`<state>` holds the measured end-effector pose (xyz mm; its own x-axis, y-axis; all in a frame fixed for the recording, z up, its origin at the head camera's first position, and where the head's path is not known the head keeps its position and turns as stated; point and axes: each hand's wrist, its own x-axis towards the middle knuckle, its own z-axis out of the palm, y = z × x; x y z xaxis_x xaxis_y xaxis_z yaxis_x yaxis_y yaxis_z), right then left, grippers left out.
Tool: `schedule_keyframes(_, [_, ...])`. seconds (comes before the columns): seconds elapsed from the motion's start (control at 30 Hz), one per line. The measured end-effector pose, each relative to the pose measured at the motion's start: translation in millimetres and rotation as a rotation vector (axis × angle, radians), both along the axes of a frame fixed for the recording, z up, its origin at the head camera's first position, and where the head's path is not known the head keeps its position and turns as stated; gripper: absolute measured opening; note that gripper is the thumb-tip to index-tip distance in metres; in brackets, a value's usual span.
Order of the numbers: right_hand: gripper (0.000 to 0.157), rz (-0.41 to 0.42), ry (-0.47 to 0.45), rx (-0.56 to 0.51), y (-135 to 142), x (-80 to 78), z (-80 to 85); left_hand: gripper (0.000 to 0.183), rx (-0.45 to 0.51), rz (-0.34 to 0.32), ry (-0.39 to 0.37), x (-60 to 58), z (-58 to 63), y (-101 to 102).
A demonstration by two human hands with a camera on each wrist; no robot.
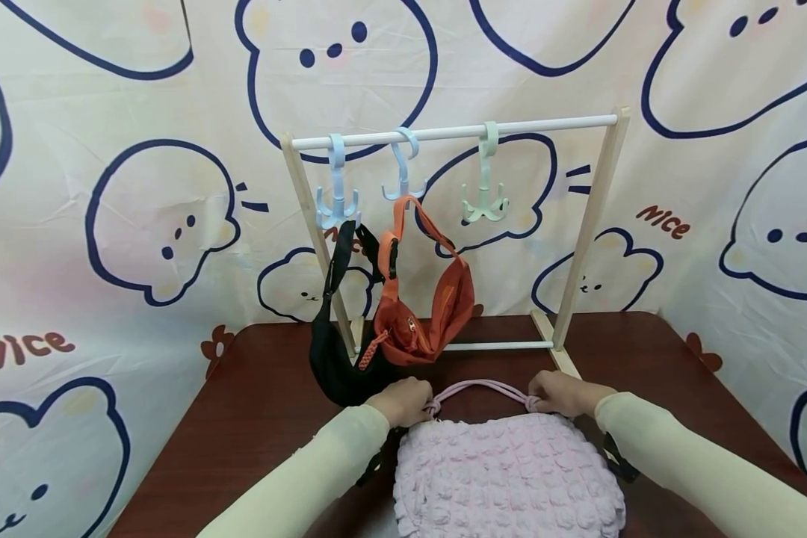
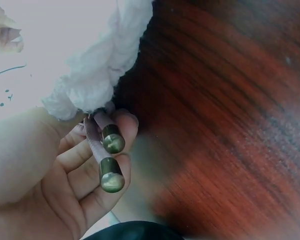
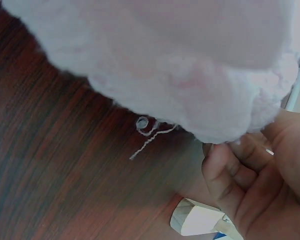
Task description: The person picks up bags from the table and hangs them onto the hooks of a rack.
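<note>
A puffy pale pink handbag (image 1: pixel 507 478) with a bubbled texture hangs in front of the person, its thin cord handle (image 1: pixel 484 383) arching at the top. My left hand (image 1: pixel 402 402) grips the bag's upper left corner by the knotted cord. In the left wrist view, two brass-coloured cord tips (image 2: pixel 112 181) lie against the fingers. My right hand (image 1: pixel 568 393) pinches the upper right corner near the other knot; bag fabric hides part of its fingertips in the right wrist view. A loose thread (image 3: pixel 149 142) dangles from the bag's edge there.
Behind the bag stands a wooden rack with a white rail (image 1: pixel 444 134). Two blue hooks (image 1: pixel 337 183) and a green hook (image 1: pixel 486 179) hang from it. A black bag (image 1: pixel 339 366) and an orange waist bag (image 1: pixel 420 321) hang at left and centre, above a dark brown table (image 1: pixel 242 418).
</note>
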<state>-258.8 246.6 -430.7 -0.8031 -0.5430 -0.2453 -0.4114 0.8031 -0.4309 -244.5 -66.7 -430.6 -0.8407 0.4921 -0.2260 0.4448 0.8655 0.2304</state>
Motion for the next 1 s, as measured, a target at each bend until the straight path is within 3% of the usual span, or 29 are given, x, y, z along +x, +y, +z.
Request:
schedule_keyframes(0.57, [0.014,0.020,-0.012,-0.022,0.4,-0.4,-3.7,0.019,0.017,0.024,-0.027,1.1,-6.4,-4.1])
schedule_keyframes(0.77, [0.012,0.031,0.003,-0.030,2.3,-1.7,-5.2,0.014,0.023,0.033,-0.029,1.4,-8.7,-4.6])
schedule_keyframes(1.0, [0.005,-0.021,-0.022,-0.073,4.9,-0.8,-9.3,0.013,0.019,0.032,-0.024,0.3,-9.7,-6.2])
